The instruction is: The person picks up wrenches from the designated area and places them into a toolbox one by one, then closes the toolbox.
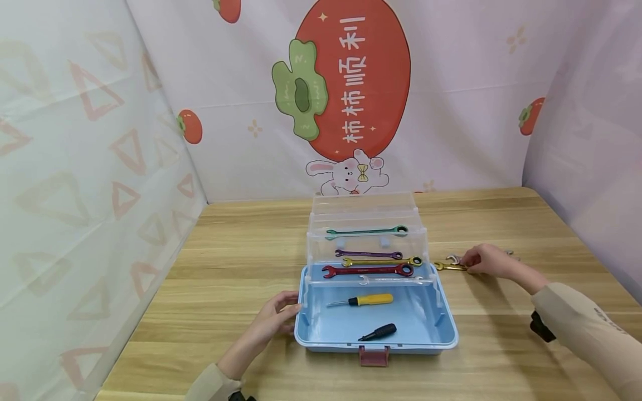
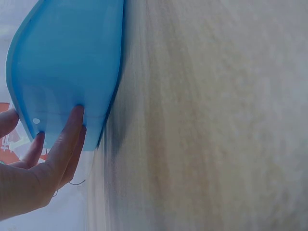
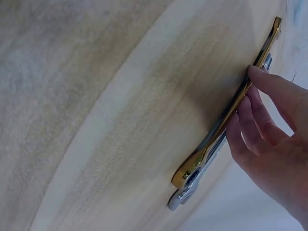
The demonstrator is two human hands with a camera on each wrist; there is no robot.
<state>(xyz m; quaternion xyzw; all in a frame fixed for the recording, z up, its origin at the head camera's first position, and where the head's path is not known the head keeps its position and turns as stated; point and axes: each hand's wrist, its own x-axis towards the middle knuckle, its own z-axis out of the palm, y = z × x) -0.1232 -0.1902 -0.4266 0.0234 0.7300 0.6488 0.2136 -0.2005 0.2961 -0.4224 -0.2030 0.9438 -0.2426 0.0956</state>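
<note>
On the right side of the table, my right hand [image 1: 486, 260] pinches a gold combination wrench [image 3: 192, 166] between thumb and fingers. A silver wrench [image 3: 179, 198] lies right alongside it, partly hidden by the gold one and the hand. My left hand [image 1: 273, 317] rests against the left side of a light-blue toolbox [image 1: 341, 326]. In the left wrist view, its fairly straight fingers [image 2: 60, 151] touch the outer wall, with the thumb near the rim. The toolbox is open; a yellow-handled screwdriver [image 1: 373, 299] and a black-handled tool [image 1: 379, 332] lie on its floor.
Clear tiered trays [image 1: 315, 245] rise at the toolbox's back. They bear a teal wrench [image 1: 366, 231], a purple wrench [image 1: 368, 254], a yellow wrench [image 1: 373, 262], a red wrench [image 1: 368, 271] and a silver one. A wine-red latch [image 1: 373, 356] hangs at the front. Printed cloth surrounds the wooden table [image 1: 230, 267].
</note>
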